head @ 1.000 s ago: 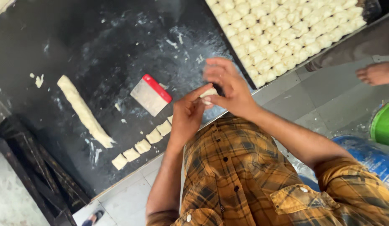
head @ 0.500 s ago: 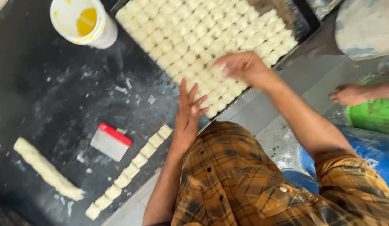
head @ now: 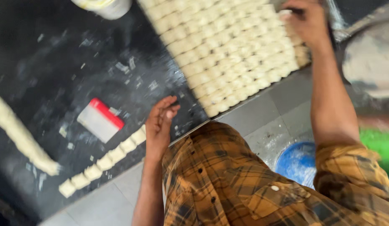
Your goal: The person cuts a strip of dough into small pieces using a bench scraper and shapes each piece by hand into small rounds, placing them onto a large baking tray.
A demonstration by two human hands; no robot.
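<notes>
Head view: right hand (head: 305, 23) is reaching over the far corner of the tray (head: 261, 94) of dough pieces (head: 232, 54), grip blurred, cannot tell. Left hand (head: 160, 123) is hovering open, empty, near cut dough row (head: 104, 161). Risk: sleeve dragging across packed pieces.

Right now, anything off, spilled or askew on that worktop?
Nothing damaged. Loose dough scraps and flour smears are scattered over the dark worktop, which looks like ordinary mess. The scraper lies askew beside the row of cut pieces. The dough pieces on the tray sit in tidy rows. The frame is motion-blurred.
</notes>
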